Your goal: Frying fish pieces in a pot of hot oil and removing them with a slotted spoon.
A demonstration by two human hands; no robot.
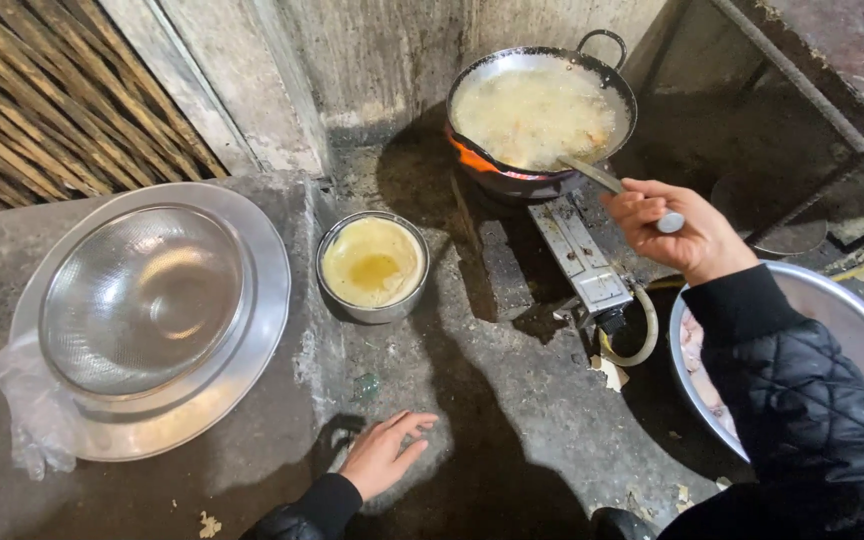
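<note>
A metal ladle [620,186] with a long, thin grey handle slants down from the lower right into the wok [542,110], its working end sunk beneath the bubbling oil and hidden from sight. The wok is a round, dark, blackened pan with a loop handle at its far rim, sitting over an orange flame on a low burner against the wall; it is filled nearly to the brim with pale, foaming oil, and what fries in it cannot be made out
</note>
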